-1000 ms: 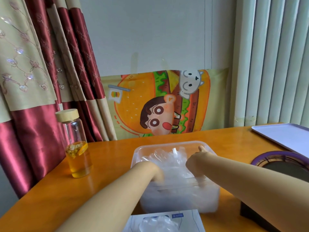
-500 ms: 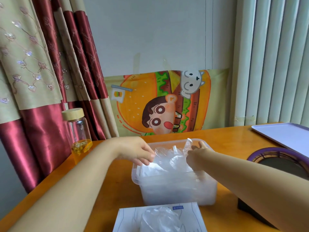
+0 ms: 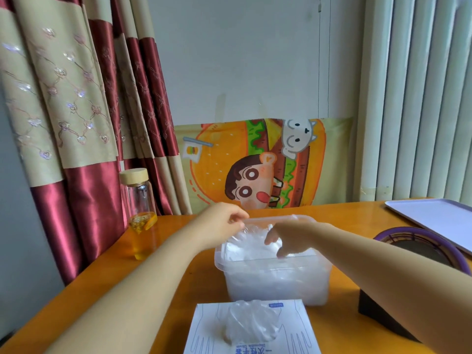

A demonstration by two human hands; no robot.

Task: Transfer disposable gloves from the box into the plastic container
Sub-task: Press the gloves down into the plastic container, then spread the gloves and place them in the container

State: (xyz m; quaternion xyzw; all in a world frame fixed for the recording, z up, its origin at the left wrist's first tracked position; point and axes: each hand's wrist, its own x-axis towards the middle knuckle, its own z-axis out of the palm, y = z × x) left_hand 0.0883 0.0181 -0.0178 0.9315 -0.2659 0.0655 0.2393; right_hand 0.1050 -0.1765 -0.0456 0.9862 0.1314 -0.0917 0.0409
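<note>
1. Disposable gloves [image 3: 255, 249] fill the plastic container [image 3: 278, 284] as a crumpled clear heap that reaches up to its rim.
2. The left hand [image 3: 224, 221] sits at the container's ten o'clock corner, thumb and fingertips pinched together on the thin edge of a glove at the rim.
3. The right hand [image 3: 291, 236] hangs over the container's middle with its fingers bent down onto the heap. Blur hides whether it grasps any film or only touches it.
4. Both forearms reach in from six o'clock, the left from the seven o'clock side and the right from the four o'clock side.
5. The box [image 3: 252, 335] lies just beside the container at its six o'clock, with a tuft of disposable gloves sticking out of the top opening.
6. All of it stands on an orange table [image 3: 153, 277].
7. A glass bottle [image 3: 139, 210] with a pale lid and yellow liquid stands at the container's nine o'clock, well apart.
8. A purple-rimmed round object [image 3: 421, 249] on a black block [image 3: 378, 315] sits at three o'clock, and a pale tray [image 3: 434, 218] lies at two o'clock.
9. A cartoon burger cloth [image 3: 255, 164] hangs at twelve o'clock.
</note>
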